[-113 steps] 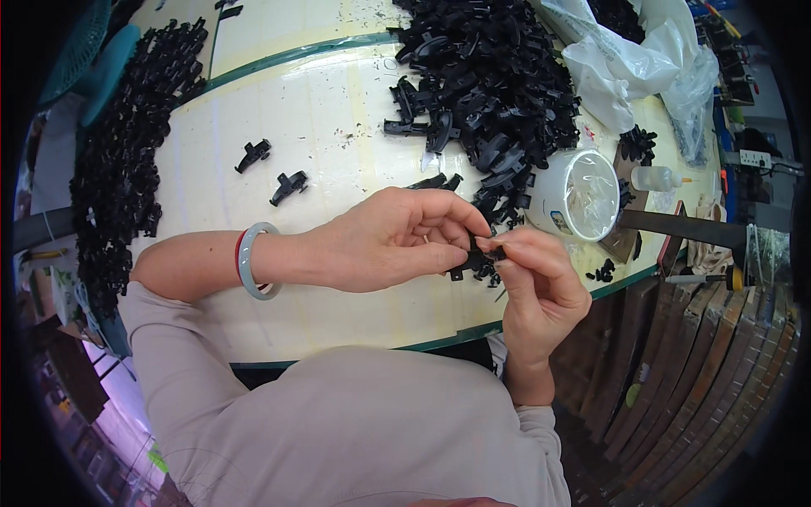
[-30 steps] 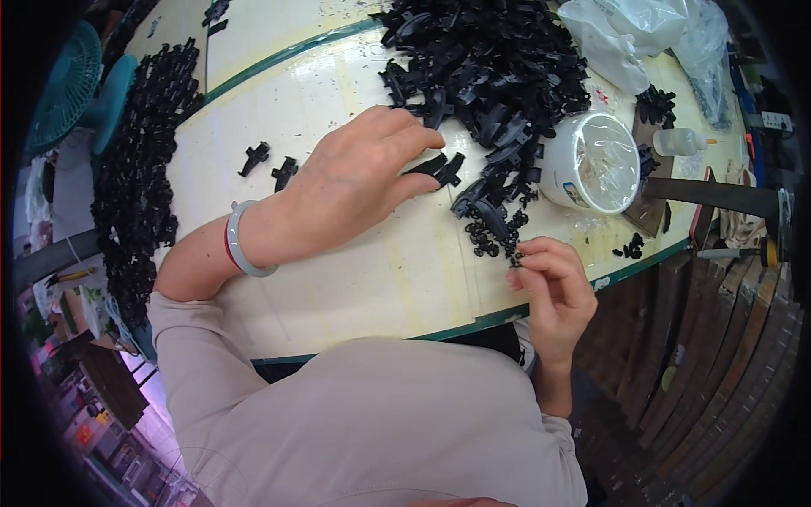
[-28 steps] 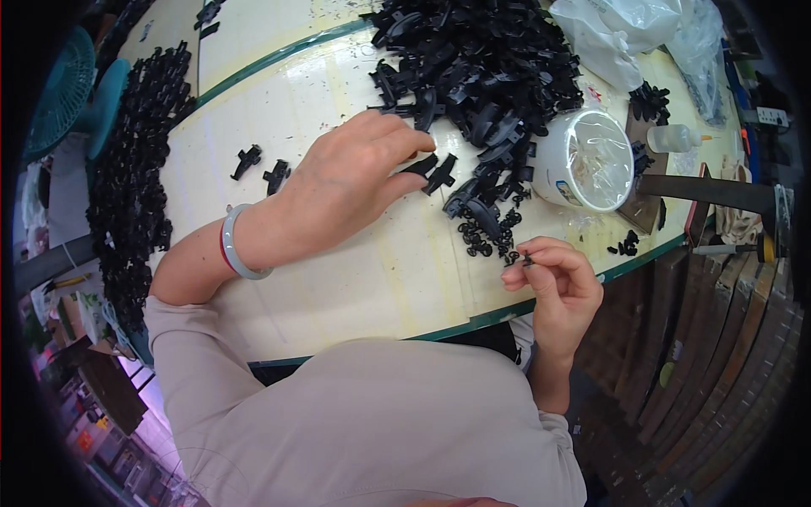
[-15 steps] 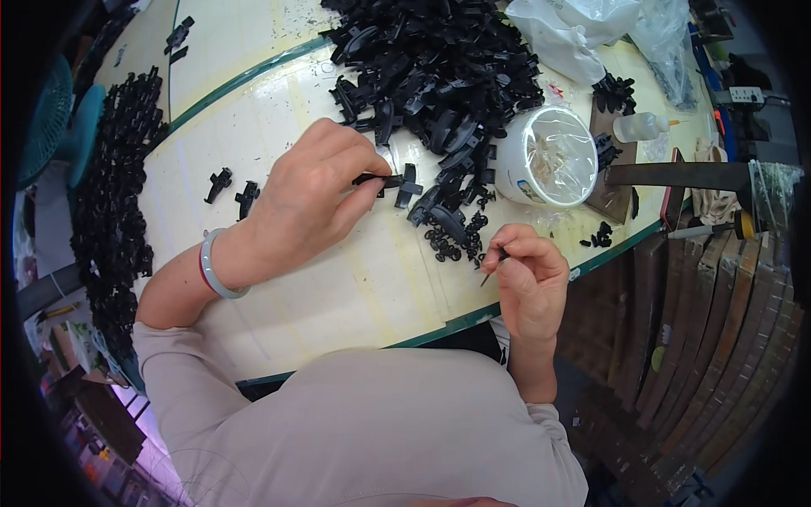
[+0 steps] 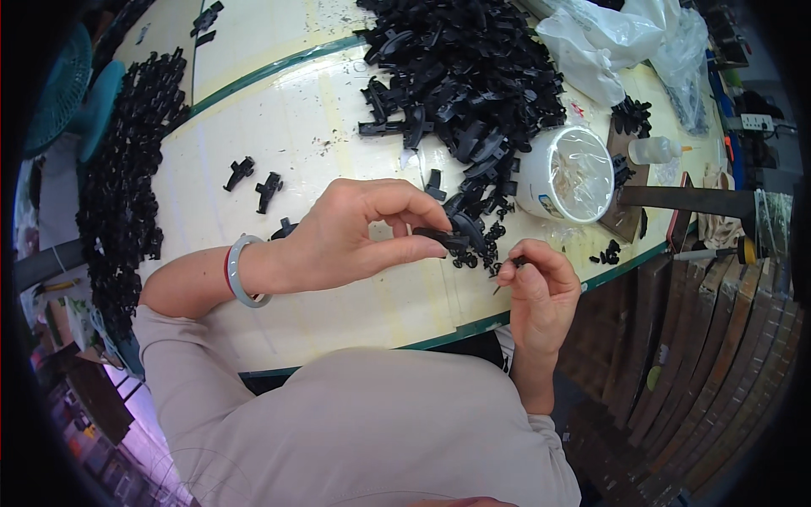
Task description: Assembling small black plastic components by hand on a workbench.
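Observation:
Between the thumb and fingers of my left hand (image 5: 355, 230) is a black plastic part (image 5: 441, 240), held over the table close to a cluster of small black pieces (image 5: 490, 245). To the right, the fingertips of my right hand (image 5: 543, 291) pinch a small black piece (image 5: 519, 262). A thin dark tip sticks out below those fingers; I cannot tell whether it belongs to the same piece. The two hands are near each other but apart. Two cross-shaped black parts (image 5: 269, 193) lie left of my left hand, and another (image 5: 285, 228) is partly hidden behind its wrist.
A large heap of black plastic parts (image 5: 473, 76) covers the far middle of the table (image 5: 355, 317). Right of it stand a white tub (image 5: 541, 182) with clear film, a small bottle (image 5: 652, 151) and a dark metal bar (image 5: 684, 198). More black parts (image 5: 127, 160) line the left.
My left hand has picked up a black part from the table and brought it right and nearer, toward my right hand. My right hand keeps its pinch. The view has shifted slightly.

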`<state>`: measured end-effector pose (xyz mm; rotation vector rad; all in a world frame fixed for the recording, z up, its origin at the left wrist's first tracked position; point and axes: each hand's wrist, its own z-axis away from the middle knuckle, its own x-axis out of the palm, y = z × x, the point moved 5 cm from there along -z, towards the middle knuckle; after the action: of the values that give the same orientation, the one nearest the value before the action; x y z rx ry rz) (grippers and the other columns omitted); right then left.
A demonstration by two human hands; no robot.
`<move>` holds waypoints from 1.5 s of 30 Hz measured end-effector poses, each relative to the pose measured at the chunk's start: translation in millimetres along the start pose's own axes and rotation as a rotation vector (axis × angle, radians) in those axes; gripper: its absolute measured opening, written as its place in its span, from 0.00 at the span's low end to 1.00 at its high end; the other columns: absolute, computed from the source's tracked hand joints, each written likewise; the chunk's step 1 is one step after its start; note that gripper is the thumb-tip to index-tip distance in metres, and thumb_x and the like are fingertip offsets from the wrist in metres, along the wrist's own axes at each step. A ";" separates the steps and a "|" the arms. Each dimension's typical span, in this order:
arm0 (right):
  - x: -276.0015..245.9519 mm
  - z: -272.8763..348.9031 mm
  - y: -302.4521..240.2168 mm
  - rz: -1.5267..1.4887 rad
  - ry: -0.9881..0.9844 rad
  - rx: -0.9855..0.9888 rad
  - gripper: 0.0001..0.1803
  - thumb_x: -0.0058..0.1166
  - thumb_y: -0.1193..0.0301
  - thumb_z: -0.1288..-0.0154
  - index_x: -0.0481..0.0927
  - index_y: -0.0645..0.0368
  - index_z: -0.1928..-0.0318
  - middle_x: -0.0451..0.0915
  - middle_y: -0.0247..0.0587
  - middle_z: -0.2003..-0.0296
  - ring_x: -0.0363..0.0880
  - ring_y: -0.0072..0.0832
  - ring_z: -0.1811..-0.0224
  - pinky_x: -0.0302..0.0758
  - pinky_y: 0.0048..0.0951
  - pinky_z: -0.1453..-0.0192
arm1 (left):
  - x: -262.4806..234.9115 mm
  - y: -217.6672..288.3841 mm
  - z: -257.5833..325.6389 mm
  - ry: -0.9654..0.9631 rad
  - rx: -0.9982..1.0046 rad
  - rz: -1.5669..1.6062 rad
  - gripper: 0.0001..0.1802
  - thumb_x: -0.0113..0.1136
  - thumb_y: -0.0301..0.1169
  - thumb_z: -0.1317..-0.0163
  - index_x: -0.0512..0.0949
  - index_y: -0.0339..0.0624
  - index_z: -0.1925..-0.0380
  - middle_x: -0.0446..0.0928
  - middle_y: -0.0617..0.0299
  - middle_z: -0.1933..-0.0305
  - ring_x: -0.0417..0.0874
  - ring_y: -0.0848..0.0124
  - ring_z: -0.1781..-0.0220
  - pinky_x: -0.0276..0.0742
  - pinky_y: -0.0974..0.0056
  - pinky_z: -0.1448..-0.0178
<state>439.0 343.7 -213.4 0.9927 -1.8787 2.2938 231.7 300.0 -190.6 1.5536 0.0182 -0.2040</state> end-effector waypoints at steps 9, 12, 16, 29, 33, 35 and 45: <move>-0.3 3.2 -0.6 0.041 -0.009 0.004 0.11 0.52 0.85 0.40 0.76 0.70 0.56 0.76 0.53 0.58 0.81 0.33 0.63 0.81 0.31 0.59 | -2.2 12.3 -1.1 -0.038 0.240 -0.119 0.10 0.59 0.17 0.47 0.79 0.36 0.64 0.77 0.58 0.63 0.81 0.73 0.64 0.77 0.73 0.63; -0.2 1.0 0.7 0.050 -0.031 -0.001 0.11 0.52 0.86 0.41 0.76 0.70 0.57 0.76 0.54 0.58 0.81 0.34 0.62 0.82 0.33 0.58 | -0.5 3.2 0.2 -0.022 -0.004 0.176 0.08 0.56 0.18 0.44 0.78 0.34 0.63 0.75 0.58 0.62 0.81 0.74 0.63 0.81 0.72 0.61; 3.3 -0.5 -3.3 0.074 -0.048 -0.070 0.09 0.53 0.87 0.43 0.77 0.71 0.59 0.76 0.55 0.58 0.81 0.36 0.62 0.82 0.34 0.56 | 2.7 -3.7 0.8 -0.094 -0.108 0.401 0.09 0.54 0.16 0.42 0.77 0.31 0.62 0.71 0.56 0.58 0.82 0.72 0.63 0.81 0.73 0.60; 21.5 -14.7 -74.1 1.254 0.112 -0.840 0.13 0.63 0.86 0.55 0.82 0.63 0.66 0.81 0.40 0.68 0.76 0.33 0.65 0.72 0.28 0.60 | 3.9 -9.3 -2.7 -0.147 -0.190 0.405 0.16 0.55 0.18 0.40 0.73 0.33 0.51 0.78 0.62 0.63 0.78 0.80 0.63 0.74 0.76 0.58; 21.0 -45.6 -83.2 1.522 0.048 -0.923 0.14 0.62 0.84 0.56 0.83 0.61 0.65 0.81 0.34 0.67 0.72 0.32 0.65 0.70 0.26 0.60 | 1.8 -6.8 -4.2 -0.142 -0.271 0.479 0.16 0.53 0.20 0.38 0.72 0.32 0.49 0.78 0.62 0.63 0.79 0.79 0.62 0.75 0.75 0.55; 19.8 -51.4 -81.7 1.559 0.024 -0.935 0.14 0.62 0.84 0.57 0.83 0.61 0.65 0.81 0.34 0.67 0.72 0.32 0.65 0.70 0.27 0.60 | 1.2 -7.0 -2.8 -0.122 -0.325 0.516 0.16 0.53 0.21 0.38 0.73 0.32 0.49 0.78 0.63 0.63 0.80 0.79 0.62 0.75 0.74 0.55; 39.6 -37.9 -82.2 1.404 -0.001 -0.839 0.13 0.63 0.85 0.57 0.82 0.63 0.67 0.81 0.39 0.69 0.74 0.33 0.66 0.71 0.28 0.61 | 2.2 -15.6 -4.0 -0.182 -0.293 0.671 0.16 0.56 0.24 0.38 0.73 0.34 0.49 0.80 0.57 0.60 0.81 0.77 0.62 0.77 0.72 0.56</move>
<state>422.4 385.4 -125.4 -0.6560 -3.5928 1.1419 232.2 303.7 -206.4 1.1707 -0.5841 0.1848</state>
